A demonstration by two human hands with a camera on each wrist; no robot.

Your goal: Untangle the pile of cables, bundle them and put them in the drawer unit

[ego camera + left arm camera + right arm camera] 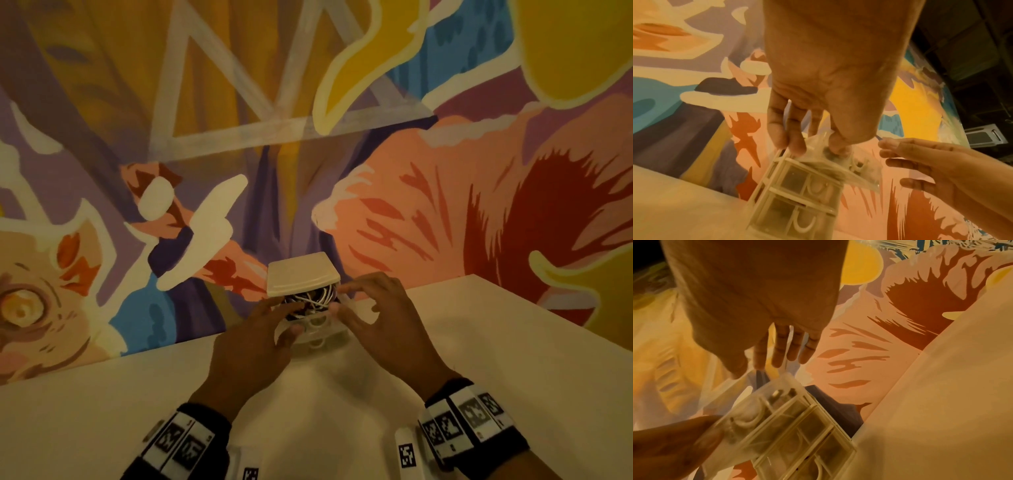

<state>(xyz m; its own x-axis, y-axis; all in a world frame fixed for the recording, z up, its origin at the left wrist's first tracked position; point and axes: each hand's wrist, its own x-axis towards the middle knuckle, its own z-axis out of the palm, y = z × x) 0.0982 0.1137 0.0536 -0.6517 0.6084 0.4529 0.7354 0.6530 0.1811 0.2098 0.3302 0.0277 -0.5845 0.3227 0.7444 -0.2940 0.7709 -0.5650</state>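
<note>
A small cream drawer unit [301,274] stands on the white table [342,421] against the painted wall. Its clear top drawer [318,324] is pulled out toward me, and a tangle of white, black and red cables [308,301] lies in it. My left hand [284,318] pinches the drawer's left front between thumb and fingers [795,146]. The right hand [356,308] hovers at the drawer's right side with fingers straight and spread, holding nothing. In the right wrist view these fingers [777,360] reach over the clear drawer [764,402].
The colourful mural wall [445,205] rises directly behind the unit and along the table's back edge. Two lower drawers [797,203] of the unit are pushed in. Bare white tabletop stretches to the left, right and front of the unit.
</note>
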